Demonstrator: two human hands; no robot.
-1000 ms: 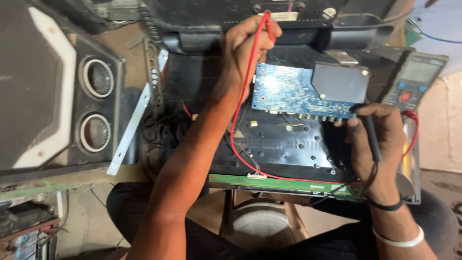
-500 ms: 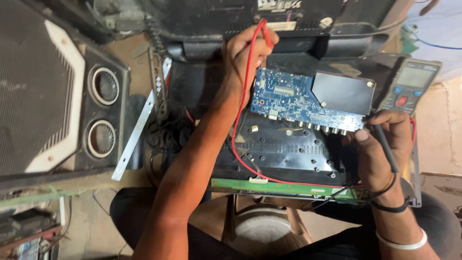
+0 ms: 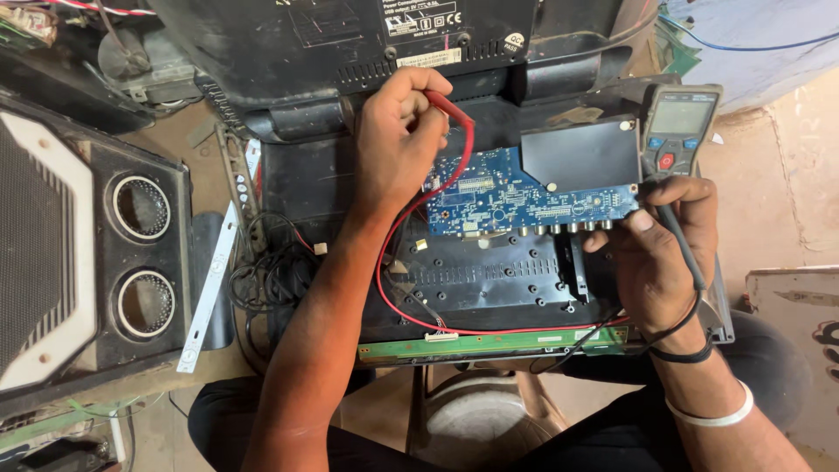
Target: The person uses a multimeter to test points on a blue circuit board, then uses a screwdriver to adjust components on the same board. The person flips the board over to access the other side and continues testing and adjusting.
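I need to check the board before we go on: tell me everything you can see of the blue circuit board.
The blue circuit board lies flat on the opened black chassis, dense with small components, a row of round connectors along its near edge. A dark metal shield covers its far right corner. The right hand touches its right end.

Both bare forearms reach up into view from the bottom. The left hand (image 3: 395, 140) is curled into a loose fist, knuckles up, fingers pinched shut, wrist pretty much straight. The right hand (image 3: 660, 249) sits lower, wrist bent a bit, thumb pointing left, fingers wrapped closed, with bands around that wrist.
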